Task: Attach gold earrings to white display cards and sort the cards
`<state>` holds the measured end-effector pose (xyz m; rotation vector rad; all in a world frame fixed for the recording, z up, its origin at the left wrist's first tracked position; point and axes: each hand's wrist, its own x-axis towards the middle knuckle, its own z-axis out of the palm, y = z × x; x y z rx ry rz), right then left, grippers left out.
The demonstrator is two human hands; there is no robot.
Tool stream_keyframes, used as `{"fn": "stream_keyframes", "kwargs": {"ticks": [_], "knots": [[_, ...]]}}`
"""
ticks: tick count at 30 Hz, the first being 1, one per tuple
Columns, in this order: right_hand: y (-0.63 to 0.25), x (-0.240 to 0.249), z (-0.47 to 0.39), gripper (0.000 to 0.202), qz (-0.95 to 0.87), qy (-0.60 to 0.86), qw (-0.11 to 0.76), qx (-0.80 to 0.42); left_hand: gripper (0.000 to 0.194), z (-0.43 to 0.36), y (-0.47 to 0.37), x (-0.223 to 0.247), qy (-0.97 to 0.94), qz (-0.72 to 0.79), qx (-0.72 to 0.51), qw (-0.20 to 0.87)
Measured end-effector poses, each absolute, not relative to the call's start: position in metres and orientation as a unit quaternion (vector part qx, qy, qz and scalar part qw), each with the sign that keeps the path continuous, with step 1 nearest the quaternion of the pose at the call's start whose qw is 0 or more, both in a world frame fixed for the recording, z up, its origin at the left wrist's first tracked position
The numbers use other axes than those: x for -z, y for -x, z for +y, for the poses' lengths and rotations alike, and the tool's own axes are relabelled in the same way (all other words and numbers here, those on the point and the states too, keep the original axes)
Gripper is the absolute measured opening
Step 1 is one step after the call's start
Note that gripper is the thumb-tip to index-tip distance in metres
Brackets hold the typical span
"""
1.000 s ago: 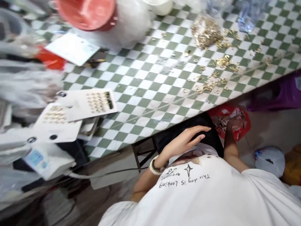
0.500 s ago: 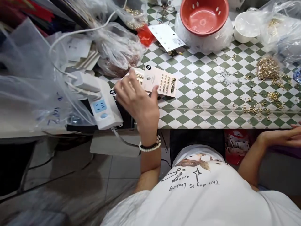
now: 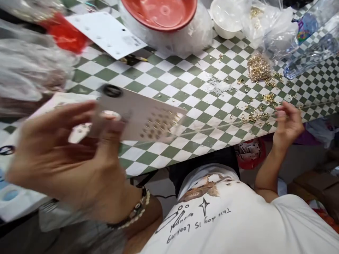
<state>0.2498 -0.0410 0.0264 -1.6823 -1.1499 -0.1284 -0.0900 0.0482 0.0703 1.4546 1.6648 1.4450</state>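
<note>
My left hand (image 3: 76,158) is raised close to the camera, its thumb and fingers closed on the edge of a pale earring card (image 3: 132,114). Rows of small gold studs and a black round logo show on the card, which is tilted and blurred. Part of another card (image 3: 67,97) shows behind the fingers. At the table's right side, my right hand (image 3: 288,121) is over the front edge, thumb and curled fingers close together; anything between them is too small to make out. Scattered gold rings (image 3: 254,116) lie just left of it.
A red bowl (image 3: 161,14) sits on a clear plastic bag beside a white bowl (image 3: 226,19). A white card (image 3: 106,33) lies at the back left. White bits (image 3: 218,84) and a bag of gold pieces (image 3: 259,67) are on the checkered table (image 3: 159,155). A power strip (image 3: 18,201) stands lower left.
My left hand has lifted the earring card from the left side of the table towards the camera. My right hand has moved from beside the table's front edge to near the gold rings.
</note>
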Motion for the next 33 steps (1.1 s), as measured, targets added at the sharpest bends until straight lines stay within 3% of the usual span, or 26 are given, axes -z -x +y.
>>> {"fn": "stream_keyframes", "kwargs": {"ticks": [3, 6, 12, 20, 25, 29, 33], "knots": [[-0.265, -0.040, -0.034, 0.026, -0.594, 0.711, 0.367, -0.092, 0.027, 0.040, 0.062, -0.065, -0.578, 0.548, -0.449, 0.406], [-0.279, -0.052, -0.028, 0.022, -0.618, 0.712, 0.318, -0.095, 0.021, 0.042, 0.040, -0.047, -0.636, 0.483, -0.342, 0.496], [-0.284, -0.052, -0.033, 0.010, -0.634, 0.699, 0.299, -0.140, 0.025, 0.063, 0.035, -0.049, -0.818, 0.445, -0.245, 0.269], [-0.272, -0.024, -0.027, 0.014, -0.705, 0.634, 0.294, -0.117, 0.046, 0.128, -0.019, -0.055, -0.885, 0.184, 0.009, 0.427], [-0.277, -0.021, -0.040, 0.019, -0.673, 0.660, 0.330, -0.047, 0.056, 0.143, -0.034, -0.037, -0.950, -0.031, 0.041, 0.307], [-0.283, -0.020, -0.060, 0.021, -0.604, 0.703, 0.375, 0.021, 0.059, 0.141, -0.035, -0.031, -0.968, -0.069, 0.058, 0.235], [-0.289, -0.016, -0.075, 0.025, -0.576, 0.734, 0.350, 0.083, 0.059, 0.145, -0.042, -0.032, -0.971, -0.084, 0.034, 0.222]]}}
